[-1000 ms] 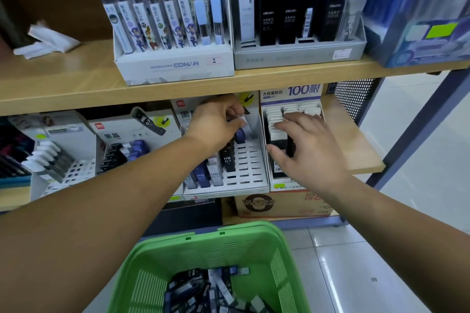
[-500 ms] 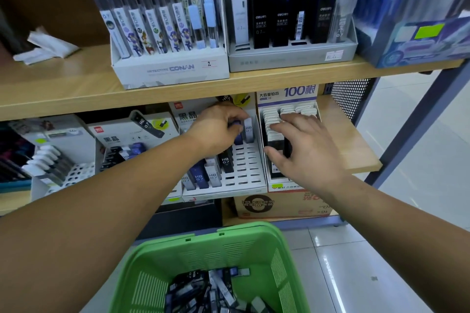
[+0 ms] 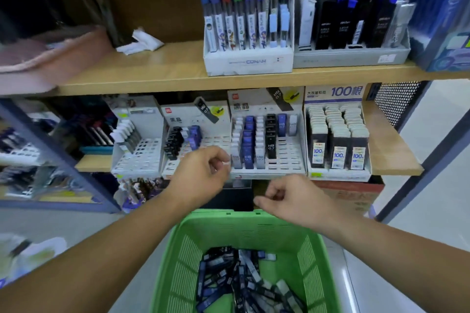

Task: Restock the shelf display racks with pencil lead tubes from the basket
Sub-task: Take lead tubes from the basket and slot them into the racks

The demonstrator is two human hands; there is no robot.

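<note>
A green plastic basket (image 3: 312,256) stands on the floor below me with a heap of black, blue and clear pencil lead tubes (image 3: 241,279) in it. On the lower shelf a white slotted display rack (image 3: 287,157) holds rows of white, blue and black tubes. My left hand (image 3: 201,175) hovers just in front of that rack's left edge, fingers loosely curled, holding nothing. My right hand (image 3: 292,198) hangs above the basket's far rim, fingers also loosely curled and empty.
Left of the rack are two more slotted racks (image 3: 188,152), partly filled. To the right stands a "100" lead box display (image 3: 338,145). The upper shelf (image 3: 162,76) carries a Conan pen display (image 3: 249,58) and a grey tray of black packs (image 3: 351,56). A blue metal post (image 3: 417,173) stands at right.
Both hands have pulled back out of the lower shelf racks, toward me and down, over the basket. The view has tilted and backed away.
</note>
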